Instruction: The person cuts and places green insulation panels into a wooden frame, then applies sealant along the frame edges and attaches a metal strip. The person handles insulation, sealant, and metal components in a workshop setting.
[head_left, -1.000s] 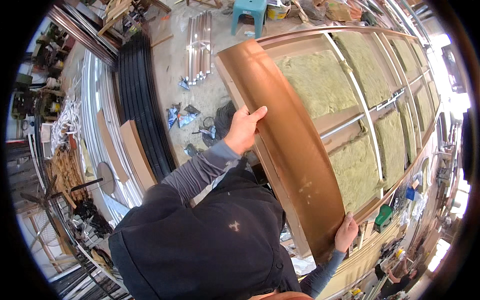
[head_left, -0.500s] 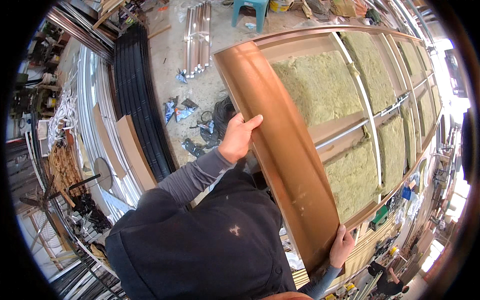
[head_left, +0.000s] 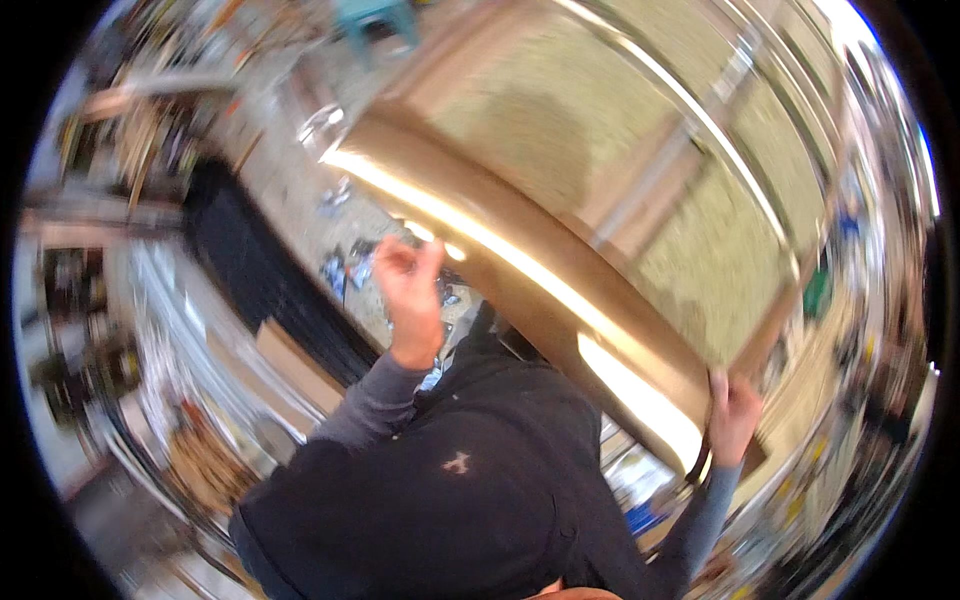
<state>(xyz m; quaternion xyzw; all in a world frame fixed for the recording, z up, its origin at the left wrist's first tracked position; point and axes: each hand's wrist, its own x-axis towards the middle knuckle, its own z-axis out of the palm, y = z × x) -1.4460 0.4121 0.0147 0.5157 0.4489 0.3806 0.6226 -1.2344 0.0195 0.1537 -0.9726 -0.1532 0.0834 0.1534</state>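
Note:
A long brown metal panel (head_left: 500,212) with a bent edge lies slantwise in front of me, strong light glaring off it. It forms the near side of a large frame filled with yellowish-green insulation slabs (head_left: 700,280). My left hand (head_left: 408,305) is raised beside the panel's near edge, off its surface, fingers loosely curled and thumb apart; motion blurs it. At the panel's right end my right hand (head_left: 735,418) grips the corner, thumb on top and fingers hidden beneath.
Pale metal bars (head_left: 680,90) cross the frame. A stack of black profiles (head_left: 265,260) lies on the floor to the left, with a cardboard-coloured strip (head_left: 300,365) beside it. A teal stool (head_left: 375,25) stands at the far side. Scraps of wrapping (head_left: 350,268) litter the floor.
My left hand has come off the panel and moved left. The view has swung, so the panel now lies more slanted, with bright reflections. My right hand stays on its corner.

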